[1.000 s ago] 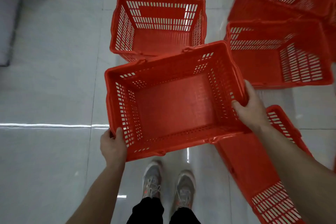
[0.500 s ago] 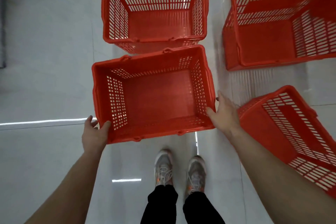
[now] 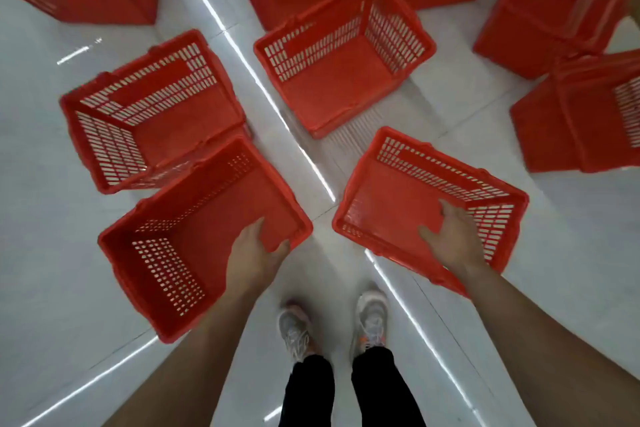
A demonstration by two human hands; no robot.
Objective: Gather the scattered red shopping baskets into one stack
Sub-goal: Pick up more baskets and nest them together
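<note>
The left hand (image 3: 258, 253) alone is now gripping the carried basket (image 3: 207, 215) by its rim, while the freed right hand (image 3: 450, 236) is reaching open-fingered into a second basket (image 3: 391, 194), likely for stacking.

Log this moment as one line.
left hand: grips near-left shopping basket rim | right hand: open over near-right shopping basket | other baskets: loose on floor
</note>
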